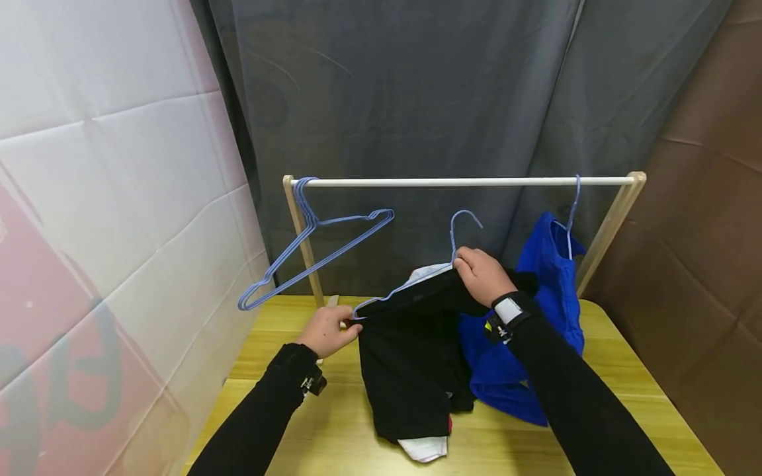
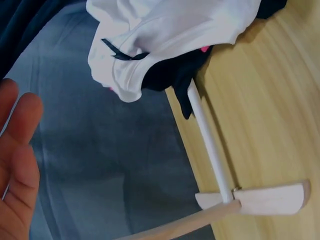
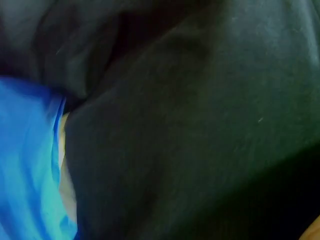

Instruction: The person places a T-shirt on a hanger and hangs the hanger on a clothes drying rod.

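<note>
A light-blue wire hanger (image 1: 452,231) is tilted in front of the rack, its left end lower than its hook. My right hand (image 1: 483,276) grips the hanger at the base of the hook, together with the dark cloth there. A black garment (image 1: 411,370) with white parts hangs from the hanger, and its exact kind cannot be told. My left hand (image 1: 327,330) pinches the garment's edge at the hanger's left end. White cloth (image 2: 170,30) of the garment shows in the left wrist view. Black cloth (image 3: 175,125) fills most of the right wrist view.
A white rail (image 1: 417,182) on wooden legs stands on the yellow wood-grain table (image 1: 321,423). Several bare blue hangers (image 1: 315,264) hang at its left end. A blue garment (image 1: 550,264) on a hanger hangs at the right, close to the black one. A grey curtain (image 1: 387,86) is behind.
</note>
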Available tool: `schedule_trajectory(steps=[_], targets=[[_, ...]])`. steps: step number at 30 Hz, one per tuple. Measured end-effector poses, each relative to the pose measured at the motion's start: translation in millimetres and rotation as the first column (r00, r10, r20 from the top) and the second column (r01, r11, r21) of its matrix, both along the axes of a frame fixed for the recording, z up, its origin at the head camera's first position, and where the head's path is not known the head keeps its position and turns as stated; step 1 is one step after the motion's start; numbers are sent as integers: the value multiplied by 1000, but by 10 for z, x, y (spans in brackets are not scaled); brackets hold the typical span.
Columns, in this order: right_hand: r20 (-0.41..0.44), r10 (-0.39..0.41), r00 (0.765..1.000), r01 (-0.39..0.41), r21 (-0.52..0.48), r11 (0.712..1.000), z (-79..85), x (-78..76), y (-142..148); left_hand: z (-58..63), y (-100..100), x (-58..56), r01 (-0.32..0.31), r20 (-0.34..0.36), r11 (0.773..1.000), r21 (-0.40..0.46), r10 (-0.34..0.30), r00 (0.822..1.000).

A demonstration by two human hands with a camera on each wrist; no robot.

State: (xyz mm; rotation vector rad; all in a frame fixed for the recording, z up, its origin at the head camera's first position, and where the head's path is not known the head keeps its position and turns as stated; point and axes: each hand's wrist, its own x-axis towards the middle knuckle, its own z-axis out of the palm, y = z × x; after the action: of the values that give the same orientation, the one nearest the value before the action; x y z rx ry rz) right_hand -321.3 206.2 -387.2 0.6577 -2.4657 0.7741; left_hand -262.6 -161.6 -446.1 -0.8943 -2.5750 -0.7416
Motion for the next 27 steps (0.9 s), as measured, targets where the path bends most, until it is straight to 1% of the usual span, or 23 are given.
schedule_trajectory(steps=[3,7,13,16,19,23,24,27], targets=[[-5,-3,1000,3,18,1000,-16,-3,20,29,-29,-10,0,2,1000,-4,0,1000],[-22,-20,1000,20,25,999,-25,-19,34,76,-46,-9,11,-14,1000,-26,-11,1000],[-43,7,999,-3,78,997,-41,2,3,141,-12,30,-4,-45,997,-72,1,999],[-66,29,997,-22,106,994,-38,23,-60,209,74,59,-17,-80,995,-103,9,997],[-86,46,995,-34,130,991,-27,50,-139,298,201,73,-24,-124,993,-119,9,992],[-101,47,994,-33,132,991,-26,110,-226,405,385,84,-41,-171,990,-135,17,985],[-103,49,994,-35,133,991,-26,128,-246,425,429,89,-53,-179,989,-141,27,983],[-104,61,993,-46,145,988,-30,166,-315,456,559,85,-56,-178,988,-147,29,984]])
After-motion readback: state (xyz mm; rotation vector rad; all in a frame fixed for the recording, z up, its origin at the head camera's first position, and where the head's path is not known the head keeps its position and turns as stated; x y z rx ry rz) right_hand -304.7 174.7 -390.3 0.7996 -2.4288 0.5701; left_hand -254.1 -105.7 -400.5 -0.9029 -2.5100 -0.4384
